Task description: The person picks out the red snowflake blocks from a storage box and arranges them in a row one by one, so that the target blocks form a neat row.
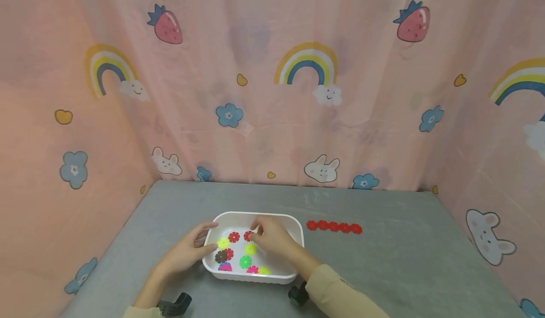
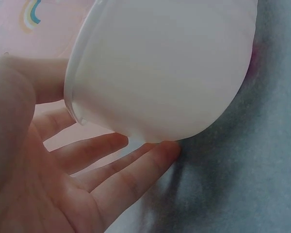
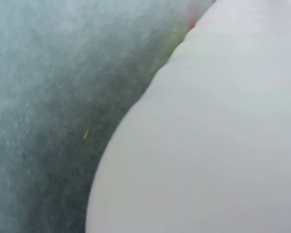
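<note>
A white plastic tray (image 1: 255, 277) with rounded corners holds several notched, flower-shaped plastic discs, among them a yellow disc (image 1: 223, 243), a green disc (image 1: 245, 261) and a dark brown disc (image 1: 221, 256). My left hand (image 1: 187, 249) grips the tray's left end; in the left wrist view its thumb (image 2: 51, 80) lies at the rim and the fingers reach along the outer wall. Inside the tray, my right hand (image 1: 274, 237) has thumb and forefinger at the edge of a red disc (image 1: 248, 236), pinching it. Another red disc (image 1: 233, 237) lies just left. The right wrist view shows tray wall (image 3: 199, 145), no hand.
A straight row of joined red discs (image 1: 334, 226) lies on the grey tabletop (image 1: 404, 251) to the right of the tray. Behind and at both sides hangs a pink patterned curtain (image 1: 264, 138). Dark wrist devices (image 1: 174, 304) sit at both wrists.
</note>
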